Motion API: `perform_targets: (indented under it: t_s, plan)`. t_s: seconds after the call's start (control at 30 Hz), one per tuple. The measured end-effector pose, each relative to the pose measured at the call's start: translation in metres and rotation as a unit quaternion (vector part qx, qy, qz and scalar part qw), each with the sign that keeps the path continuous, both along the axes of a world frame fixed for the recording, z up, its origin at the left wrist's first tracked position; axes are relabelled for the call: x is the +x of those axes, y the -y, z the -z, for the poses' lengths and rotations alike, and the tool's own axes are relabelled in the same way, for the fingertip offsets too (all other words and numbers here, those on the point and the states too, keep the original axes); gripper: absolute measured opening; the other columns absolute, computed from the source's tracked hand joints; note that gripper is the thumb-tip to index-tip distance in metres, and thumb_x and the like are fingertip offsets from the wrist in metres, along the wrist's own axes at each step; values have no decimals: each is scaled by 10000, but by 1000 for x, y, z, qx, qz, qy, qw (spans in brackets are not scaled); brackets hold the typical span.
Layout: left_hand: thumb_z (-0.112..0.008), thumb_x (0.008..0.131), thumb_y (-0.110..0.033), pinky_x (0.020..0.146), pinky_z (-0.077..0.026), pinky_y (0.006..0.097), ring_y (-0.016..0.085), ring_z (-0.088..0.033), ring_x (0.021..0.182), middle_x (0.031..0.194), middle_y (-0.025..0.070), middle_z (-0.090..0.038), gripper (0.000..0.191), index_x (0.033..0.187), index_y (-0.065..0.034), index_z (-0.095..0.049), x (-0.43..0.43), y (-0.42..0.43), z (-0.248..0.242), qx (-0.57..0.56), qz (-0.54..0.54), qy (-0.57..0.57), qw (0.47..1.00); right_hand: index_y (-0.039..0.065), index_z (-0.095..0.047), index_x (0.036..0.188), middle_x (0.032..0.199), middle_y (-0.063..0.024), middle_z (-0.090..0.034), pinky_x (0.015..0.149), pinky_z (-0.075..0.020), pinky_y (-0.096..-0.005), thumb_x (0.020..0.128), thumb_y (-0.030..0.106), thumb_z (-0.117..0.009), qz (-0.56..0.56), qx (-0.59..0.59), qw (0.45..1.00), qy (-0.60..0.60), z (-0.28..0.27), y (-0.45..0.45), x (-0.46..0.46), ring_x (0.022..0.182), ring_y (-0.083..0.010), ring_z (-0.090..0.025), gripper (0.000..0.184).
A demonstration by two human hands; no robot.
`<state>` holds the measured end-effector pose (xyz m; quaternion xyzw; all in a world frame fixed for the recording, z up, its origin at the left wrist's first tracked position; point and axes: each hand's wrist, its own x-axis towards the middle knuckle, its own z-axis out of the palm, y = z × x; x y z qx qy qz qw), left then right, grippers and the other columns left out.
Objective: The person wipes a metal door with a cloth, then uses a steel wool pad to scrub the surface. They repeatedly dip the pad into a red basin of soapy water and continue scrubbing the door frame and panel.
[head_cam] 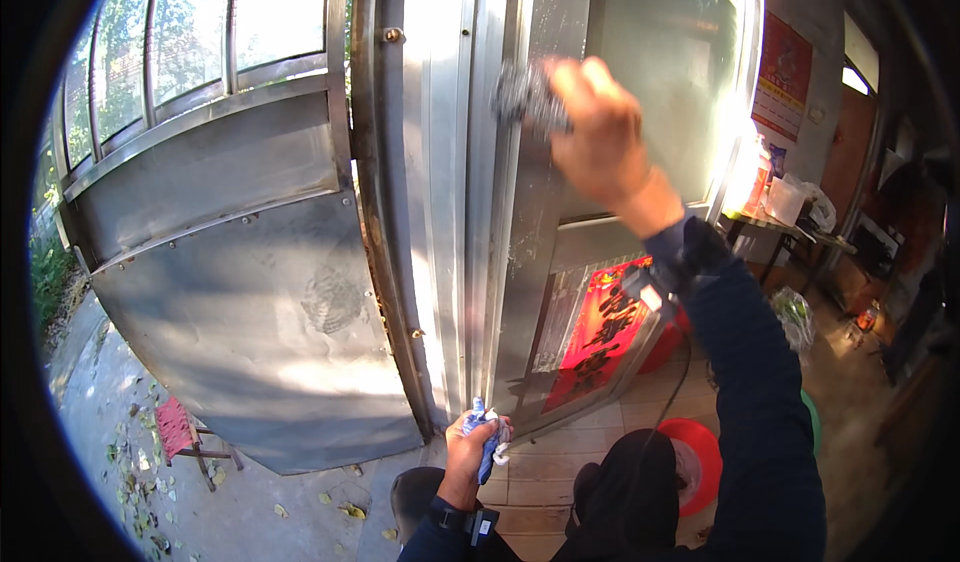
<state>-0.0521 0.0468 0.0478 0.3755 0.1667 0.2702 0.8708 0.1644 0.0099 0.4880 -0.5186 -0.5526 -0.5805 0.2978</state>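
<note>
My right hand (pixel 600 138) is raised against the metal-framed door (pixel 536 187), gripping a dark grey scrubber (pixel 525 101). Both are blurred, and the scrubber lies at the edge of the door frame, over wet streaks and suds. Lower down, my left hand (pixel 472 446) is closed around a crumpled blue and white cloth (pixel 484 442). It is held in front of the foot of the door frame, above my knees. A glass pane (pixel 660 97) fills the upper part of the door, and a red paper banner (pixel 600 329) with black characters shows in its lower panel.
Left stands a metal gate leaf (pixel 247 299), with a small folding stool (pixel 180 431) by its foot. A red basin (pixel 697 479) sits beside my right knee; a green rim (pixel 811 419) shows past my sleeve. Bottles and bags crowd a table (pixel 787 224) indoors at right.
</note>
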Motion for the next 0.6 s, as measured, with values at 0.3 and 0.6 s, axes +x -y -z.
perform_targets:
  t_s: [0.3, 0.6]
  plan:
    - [-689, 987, 21, 795, -687, 423, 290, -816, 865, 1043, 201, -820, 147, 1130, 43, -712, 3, -2, -3, 2, -4, 29, 1000, 55, -750, 1308, 989, -168, -661, 871, -596, -476, 790, 111, -967, 51, -45, 994, -89, -4, 7, -20, 997, -432, -695, 565]
    - [-682, 993, -29, 818, -689, 426, 307, -818, 888, 1032, 204, -808, 165, 1120, 69, -719, 12, 2, 3, 27, 15, 1, 1000, 88, -741, 963, 910, -137, -613, 754, -555, -485, 910, 126, -741, 100, 161, 966, 175, -112, -16, 28, 845, -319, -661, 65]
